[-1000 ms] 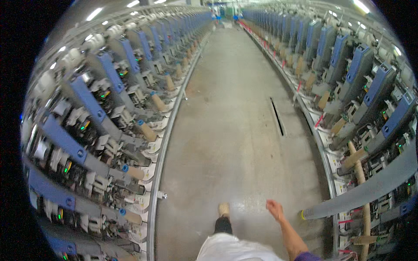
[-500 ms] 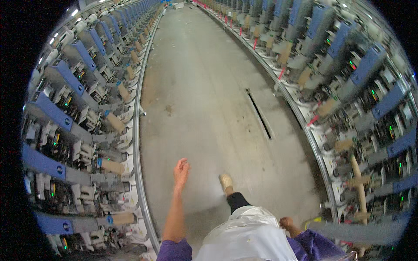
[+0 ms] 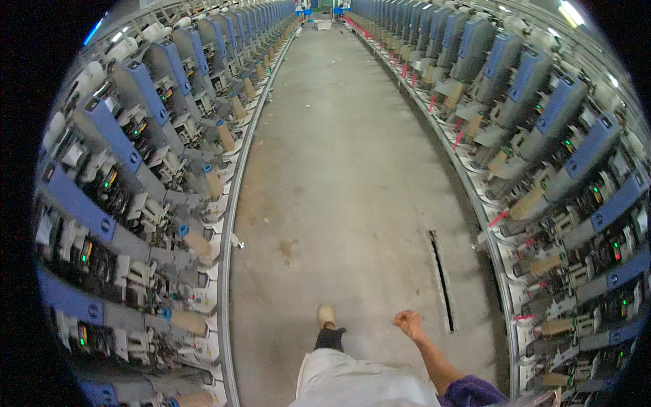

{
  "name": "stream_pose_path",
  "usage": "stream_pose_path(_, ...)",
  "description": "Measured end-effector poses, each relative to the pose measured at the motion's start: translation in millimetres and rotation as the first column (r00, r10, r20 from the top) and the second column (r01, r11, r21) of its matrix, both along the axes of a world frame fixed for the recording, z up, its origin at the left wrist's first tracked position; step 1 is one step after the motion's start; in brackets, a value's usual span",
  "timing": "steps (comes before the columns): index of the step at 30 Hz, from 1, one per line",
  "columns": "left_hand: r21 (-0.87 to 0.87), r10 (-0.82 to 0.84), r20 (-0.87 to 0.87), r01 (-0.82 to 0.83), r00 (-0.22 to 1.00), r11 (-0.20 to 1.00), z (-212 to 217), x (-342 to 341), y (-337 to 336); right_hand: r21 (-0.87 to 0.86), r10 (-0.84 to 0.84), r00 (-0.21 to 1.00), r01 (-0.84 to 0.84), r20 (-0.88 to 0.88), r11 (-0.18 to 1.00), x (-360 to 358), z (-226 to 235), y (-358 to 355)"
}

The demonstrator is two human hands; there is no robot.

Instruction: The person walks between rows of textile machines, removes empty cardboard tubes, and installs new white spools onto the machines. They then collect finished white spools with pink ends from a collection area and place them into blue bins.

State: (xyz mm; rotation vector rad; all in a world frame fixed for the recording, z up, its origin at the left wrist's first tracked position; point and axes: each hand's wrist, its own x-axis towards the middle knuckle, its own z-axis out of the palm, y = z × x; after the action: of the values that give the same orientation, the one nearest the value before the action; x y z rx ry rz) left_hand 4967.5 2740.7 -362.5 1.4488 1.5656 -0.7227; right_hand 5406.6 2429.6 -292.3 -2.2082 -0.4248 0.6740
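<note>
The right hand (image 3: 408, 324) hangs over the grey floor (image 3: 339, 190), ahead and to the right of the white apron (image 3: 363, 383); its fingers curl loosely inward and nothing shows in its grasp, though how wide the gap between thumb and fingers is I cannot tell; a purple sleeve (image 3: 471, 391) covers the upper part of that arm; the left hand is out of view, so its state cannot be told.

Nearest to the right hand is a long, dark slot (image 3: 442, 281) cut into the floor, just to its right and apart from it, between the hand and the right rail (image 3: 503, 292); to the hand's left, one tan shoe (image 3: 326, 315) shows below a dark trouser leg (image 3: 330, 339).

Machines with blue panels (image 3: 71, 203) line the left side of the aisle, with tan cones (image 3: 195, 241), several blue-tipped, standing out toward the left rail (image 3: 227, 292); a matching row with blue panels runs along the right side, where red strips (image 3: 498, 218) stick out near the rail; small green lights (image 3: 83, 258) glow on both rows; a brown stain (image 3: 287, 251) marks the floor ahead of the shoe.
</note>
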Motion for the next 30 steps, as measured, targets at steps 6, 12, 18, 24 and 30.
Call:
stream_pose_path(6,0.085,0.136,0.185,-0.154,0.973,0.984,108,289,162,-0.187,-0.15,0.989,0.149,0.007,0.971,72,-10,36)
stream_pose_path(12,0.186,-0.071,0.83,-0.154,0.553,0.971,165,684,336,-0.544,-0.413,0.806,0.138,-0.424,0.828,183,-63,15)
stream_pose_path(18,0.505,-0.359,0.599,0.01,0.716,0.863,130,824,379,-0.631,-0.07,0.99,0.13,0.12,0.765,396,-99,145)
stream_pose_path(24,0.18,-0.653,-0.014,0.644,0.757,0.743,59,765,378,0.241,-0.39,0.888,0.445,-0.242,0.863,682,31,348)
stream_pose_path(30,0.025,0.232,-0.017,-0.232,0.973,0.972,29,881,478,0.295,-0.337,0.902,0.41,-0.27,0.863,867,7,444)
